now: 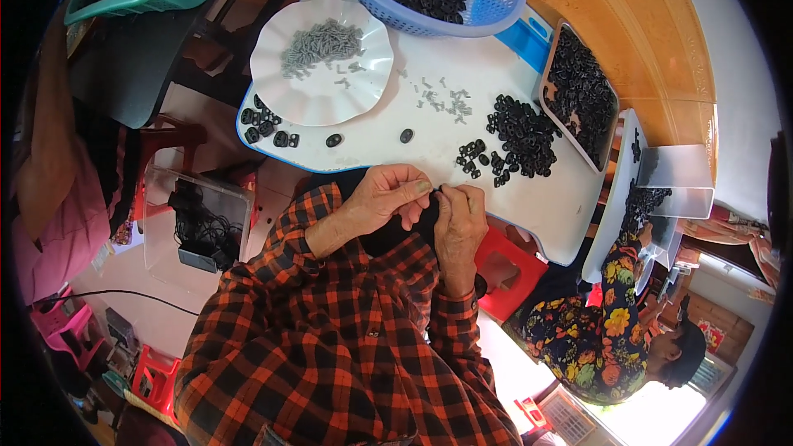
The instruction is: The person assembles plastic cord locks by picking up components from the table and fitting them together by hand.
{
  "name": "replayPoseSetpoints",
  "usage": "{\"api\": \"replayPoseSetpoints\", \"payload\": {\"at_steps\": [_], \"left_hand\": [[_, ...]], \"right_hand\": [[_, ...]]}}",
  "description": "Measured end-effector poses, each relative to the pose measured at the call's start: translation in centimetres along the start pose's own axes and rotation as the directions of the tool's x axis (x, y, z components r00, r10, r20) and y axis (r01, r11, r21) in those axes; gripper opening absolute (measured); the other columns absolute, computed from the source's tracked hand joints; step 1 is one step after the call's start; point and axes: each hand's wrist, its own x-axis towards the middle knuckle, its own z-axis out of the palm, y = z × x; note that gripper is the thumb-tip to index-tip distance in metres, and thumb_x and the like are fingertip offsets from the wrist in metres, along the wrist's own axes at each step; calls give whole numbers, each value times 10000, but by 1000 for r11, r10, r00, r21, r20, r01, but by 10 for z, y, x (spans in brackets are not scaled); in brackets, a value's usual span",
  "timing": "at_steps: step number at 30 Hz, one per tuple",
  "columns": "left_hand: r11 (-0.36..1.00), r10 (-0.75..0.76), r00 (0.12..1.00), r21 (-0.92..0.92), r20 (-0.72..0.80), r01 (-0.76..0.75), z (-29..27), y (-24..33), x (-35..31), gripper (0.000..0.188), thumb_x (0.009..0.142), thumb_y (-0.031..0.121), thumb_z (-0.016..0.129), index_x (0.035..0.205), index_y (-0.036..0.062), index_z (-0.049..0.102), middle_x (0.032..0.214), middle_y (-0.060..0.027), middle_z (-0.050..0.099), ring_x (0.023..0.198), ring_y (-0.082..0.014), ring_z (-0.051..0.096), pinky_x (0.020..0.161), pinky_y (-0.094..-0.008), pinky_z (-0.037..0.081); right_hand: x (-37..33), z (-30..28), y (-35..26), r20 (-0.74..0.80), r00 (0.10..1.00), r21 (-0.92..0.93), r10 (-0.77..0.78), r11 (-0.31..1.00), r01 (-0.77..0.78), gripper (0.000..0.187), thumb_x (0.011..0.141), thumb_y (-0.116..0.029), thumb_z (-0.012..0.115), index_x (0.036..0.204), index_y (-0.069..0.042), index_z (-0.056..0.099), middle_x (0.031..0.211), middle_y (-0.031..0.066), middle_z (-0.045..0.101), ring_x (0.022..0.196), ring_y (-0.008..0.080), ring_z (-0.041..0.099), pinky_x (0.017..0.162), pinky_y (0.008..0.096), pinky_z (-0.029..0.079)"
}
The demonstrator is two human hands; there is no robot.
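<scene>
Over my lap, just off the near edge of the white table [372, 153], my two hands meet fingertip to fingertip. My left hand [387, 198] is closed in a pinch; whatever it grips is hidden. The fingers of my right hand [461, 227] are curled and pinched around a small black part [438, 189], mostly covered by the fingertips. Nearest to the hands on the table lies a black oval piece [406, 135]. A second black oval piece [334, 140] lies left of it, near a cluster of black pieces [260, 124] at the left edge.
A white scalloped plate [268, 74] holds small grey pieces; loose grey bits [446, 102] lie beside it. Behind is a blue basket [504, 0] of black parts. Right are a black pile [524, 136] and a filled tray [613, 144]. A person in a floral top [586, 330] sits right.
</scene>
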Motion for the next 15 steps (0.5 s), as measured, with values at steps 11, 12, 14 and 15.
{"api": "replayPoseSetpoints", "payload": {"at_steps": [11, 12, 14, 15], "left_hand": [[1000, 25, 1000, -20, 6, -24, -2, -1, -1, 209, 946, 177, 550, 970, -27, 591, 772, -45, 617, 567, -74, 583, 453, -191, 479], [999, 26, 1000, -24, 1, -26, -2, -2, -1, 211, 946, 179, 550, 971, -26, 592, 771, -43, 617, 567, -72, 581, 454, -190, 478], [1000, 27, 1000, -2, -1, -27, -2, -1, 0, 213, 947, 183, 548, 972, -24, 593, 772, -40, 616, 568, -68, 578, 457, -188, 476], [999, 29, 1000, 20, 0, -29, -1, 0, 0, 215, 949, 187, 547, 973, -22, 594, 772, -37, 616, 570, -65, 575, 460, -186, 474]], "right_hand": [[0, -12, -23, 293, 838, 772, 460, 403, -491, 124, 875, -34, 620, 978, 33, 638, 803, 61, 650, 651, 86, 588, 589, 211, 479], [1, -12, -23, 302, 837, 798, 456, 360, -484, 142, 870, -26, 622, 996, 38, 635, 803, 70, 652, 655, 93, 594, 580, 211, 476], [2, -12, -24, 313, 835, 820, 452, 315, -478, 163, 864, -18, 624, 1015, 43, 633, 803, 80, 655, 659, 100, 600, 571, 211, 472], [3, -12, -24, 330, 831, 827, 448, 287, -484, 157, 864, -19, 625, 1009, 42, 633, 802, 82, 656, 659, 100, 601, 570, 209, 471]]}}
